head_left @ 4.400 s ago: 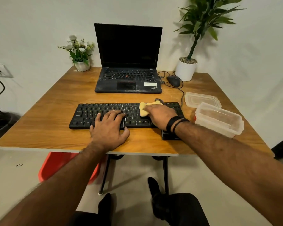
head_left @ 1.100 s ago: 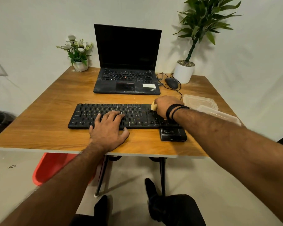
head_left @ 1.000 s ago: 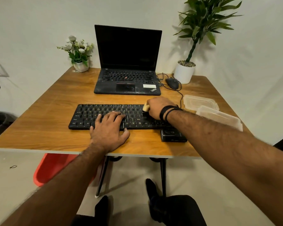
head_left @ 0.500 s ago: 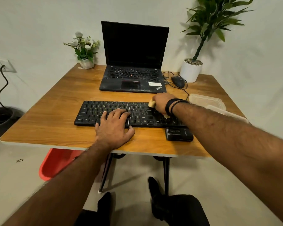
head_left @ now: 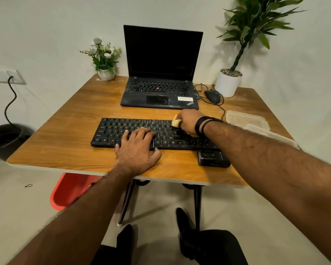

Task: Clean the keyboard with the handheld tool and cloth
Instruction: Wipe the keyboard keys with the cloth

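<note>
A black keyboard (head_left: 122, 129) lies across the middle of the wooden table (head_left: 65, 131). My left hand (head_left: 138, 150) rests flat on its lower middle keys, fingers spread. My right hand (head_left: 189, 121) grips a yellow cloth (head_left: 176, 121) bunched in its fingers and holds it on the upper right rows of the keyboard. Most of the cloth is hidden under the hand. A small black handheld tool (head_left: 213, 158) lies on the table just in front of the keyboard's right end, under my right forearm.
An open black laptop (head_left: 161, 73) stands behind the keyboard, with a wired mouse (head_left: 212, 96) to its right. Two clear plastic containers (head_left: 246, 120) sit at the right edge. A flower pot (head_left: 105, 73) and a white plant pot (head_left: 227, 85) occupy the far corners.
My right hand has slid the cloth back and forth along the keyboard's upper right rows, from the lower right keys earlier. My left hand has stayed in place. The camera shifted slightly.
</note>
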